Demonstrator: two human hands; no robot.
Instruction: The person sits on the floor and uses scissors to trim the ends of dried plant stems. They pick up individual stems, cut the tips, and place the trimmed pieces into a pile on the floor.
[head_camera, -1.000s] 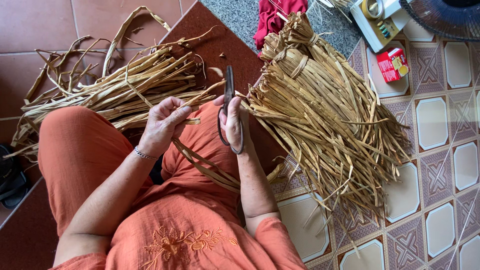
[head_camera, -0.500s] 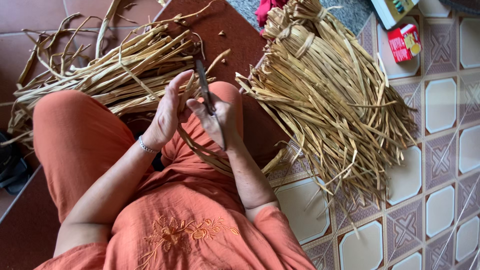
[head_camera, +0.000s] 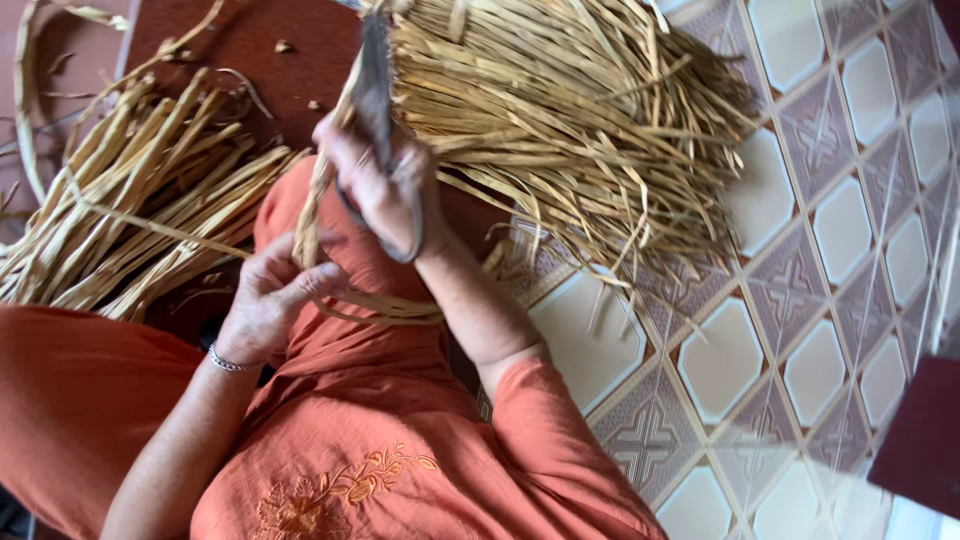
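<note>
My right hand (head_camera: 375, 190) grips a pair of dark scissors (head_camera: 378, 90), fingers through the handle loops, blades pointing up and away. My left hand (head_camera: 268, 300), with a thin bracelet at the wrist, pinches a long tan dried leaf strip (head_camera: 310, 200) that runs up past the scissors and curls over my orange-clad lap (head_camera: 330, 360). Both hands hover close together above my knee.
A big bundle of dried tan strips (head_camera: 570, 130) lies at the right on patterned floor tiles (head_camera: 800, 300). Another pile of strips (head_camera: 130, 210) lies at the left on a dark red floor (head_camera: 250, 50). A dark red object (head_camera: 920, 430) sits at the lower right edge.
The view has drawn nearer and shifted. My right hand with the scissors rose and moved right along the strip; my left hand dropped lower, still pinching the strip.
</note>
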